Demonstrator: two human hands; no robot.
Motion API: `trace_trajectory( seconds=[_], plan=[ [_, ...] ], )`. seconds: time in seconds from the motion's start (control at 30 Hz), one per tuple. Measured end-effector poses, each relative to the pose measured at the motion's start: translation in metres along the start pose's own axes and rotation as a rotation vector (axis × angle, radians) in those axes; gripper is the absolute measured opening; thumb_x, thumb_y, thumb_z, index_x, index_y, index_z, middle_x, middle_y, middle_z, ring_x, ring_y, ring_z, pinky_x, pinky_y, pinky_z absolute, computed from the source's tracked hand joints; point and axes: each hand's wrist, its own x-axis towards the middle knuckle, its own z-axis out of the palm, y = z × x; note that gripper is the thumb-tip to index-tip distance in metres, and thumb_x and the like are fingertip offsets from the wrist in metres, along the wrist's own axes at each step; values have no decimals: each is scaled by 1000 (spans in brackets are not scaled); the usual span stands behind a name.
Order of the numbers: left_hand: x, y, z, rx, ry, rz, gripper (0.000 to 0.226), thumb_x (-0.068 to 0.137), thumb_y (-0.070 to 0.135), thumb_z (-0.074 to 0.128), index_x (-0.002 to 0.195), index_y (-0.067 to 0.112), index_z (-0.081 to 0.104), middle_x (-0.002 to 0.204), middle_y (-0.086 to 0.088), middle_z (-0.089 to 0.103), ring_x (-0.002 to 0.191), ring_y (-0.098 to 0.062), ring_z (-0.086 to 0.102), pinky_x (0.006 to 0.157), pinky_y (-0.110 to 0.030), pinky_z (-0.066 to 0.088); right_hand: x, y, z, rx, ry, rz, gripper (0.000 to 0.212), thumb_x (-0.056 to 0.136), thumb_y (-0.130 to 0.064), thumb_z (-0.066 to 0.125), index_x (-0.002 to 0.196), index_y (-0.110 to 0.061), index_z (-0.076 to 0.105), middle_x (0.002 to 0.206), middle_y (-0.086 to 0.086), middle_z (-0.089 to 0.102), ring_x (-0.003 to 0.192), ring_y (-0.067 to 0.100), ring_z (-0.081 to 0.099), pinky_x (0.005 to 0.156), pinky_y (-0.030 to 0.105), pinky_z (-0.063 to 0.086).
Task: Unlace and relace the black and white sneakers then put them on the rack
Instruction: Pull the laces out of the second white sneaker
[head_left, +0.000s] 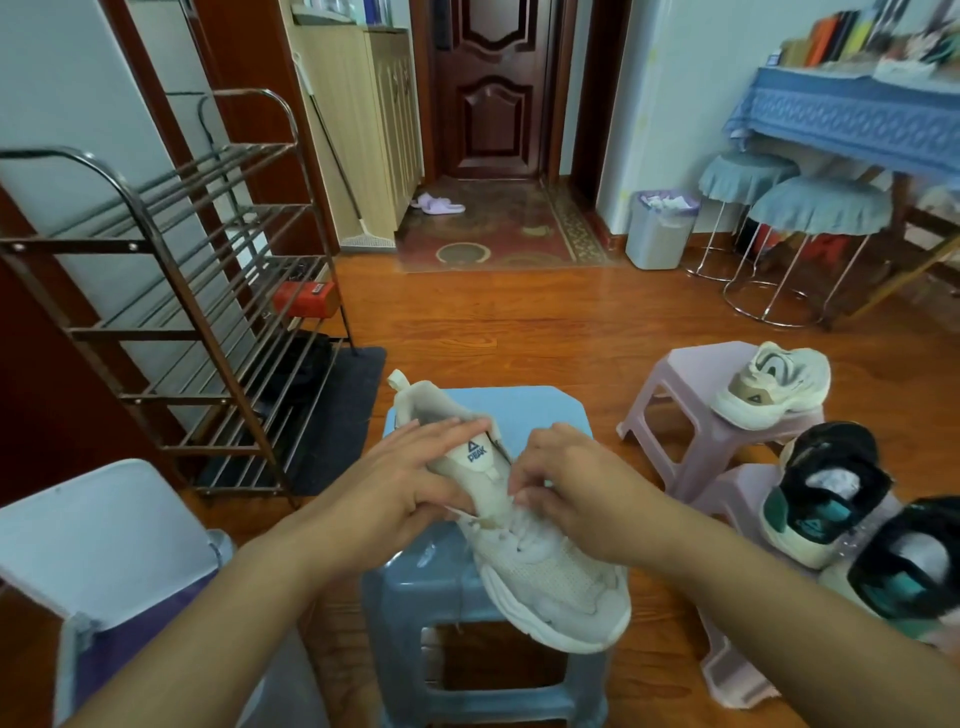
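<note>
Head view: a cream sneaker (524, 540) lies on a blue stool (467, 587), toe toward five o'clock, the left hand (410, 473) holding its collar with fingers (457, 428) laid along the tongue while the right hand (566, 478) pinches a lace near the eyelets. At three o'clock two black and white sneakers (826, 493) sit on a pink stool (727, 499), with another cream sneaker (774, 384) at two o'clock and the empty rack (171, 291) at ten o'clock.

The floor (545, 322) was glossy varnished wood. The rack (171, 249) was shiny metal tubing. The stool (467, 587) looked smooth, pale-blue plastic; the sneaker (545, 577) was matt cream mesh cloth.
</note>
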Motion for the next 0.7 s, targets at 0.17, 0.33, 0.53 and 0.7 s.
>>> trace_trajectory(
  seconds=[0.17, 0.33, 0.53, 0.7],
  plan=[
    [-2, 1, 2, 15, 5, -15, 23, 92, 22, 73, 109, 37, 77, 167, 13, 23, 155, -8, 17, 120, -57, 28, -13, 87, -43, -201, 359, 741, 13, 92, -17, 61, 100, -16, 71, 92, 4, 65, 78, 23, 64, 72, 39, 57],
    [1, 3, 5, 25, 24, -8, 19, 91, 27, 72, 107, 37, 76, 165, 9, 28, 154, -10, 21, 118, -56, 32, -1, 41, -32, -276, 478, 497, 14, 92, -17, 60, 98, -18, 72, 97, 4, 58, 86, 25, 59, 72, 40, 52],
    [-1, 4, 4, 8, -3, -20, 24, 92, 25, 73, 110, 42, 74, 166, 11, 27, 154, -10, 21, 119, -56, 28, -12, -22, 3, 7, -130, -19, 12, 92, -33, 70, 103, -35, 72, 97, -12, 51, 96, 7, 42, 82, 16, 34],
    [-8, 5, 1, 10, -17, -29, 18, 93, 33, 71, 108, 41, 75, 166, 15, 22, 155, -9, 16, 121, -54, 27, 1, 28, -17, -156, 159, 270, 11, 93, -16, 65, 90, -24, 71, 88, -8, 52, 94, 18, 54, 78, 37, 47]
  ],
)
